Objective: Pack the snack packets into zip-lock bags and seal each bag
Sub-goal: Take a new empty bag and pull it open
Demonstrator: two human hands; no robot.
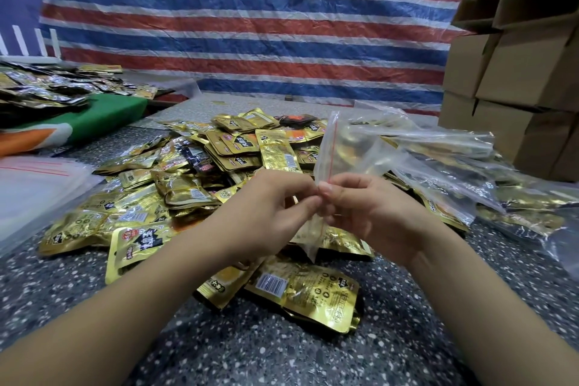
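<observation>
A clear zip-lock bag (336, 147) with a red seal line stands upright above the table, gold packets showing dimly inside it. My left hand (269, 213) and my right hand (372, 213) meet at its zip strip, each pinching the strip between thumb and fingers. Beneath and behind the hands spreads a big heap of gold snack packets (194, 172). One packet (310, 294) lies nearest me with its barcode up. The lower part of the bag is hidden behind my fingers.
Filled zip-lock bags (445, 166) pile up at the right, in front of stacked cardboard boxes (513, 78). Empty zip-lock bags (34, 182) lie at the left. Further packets (47, 88) sit on a green board at far left. A striped tarp hangs behind the speckled table (282, 354).
</observation>
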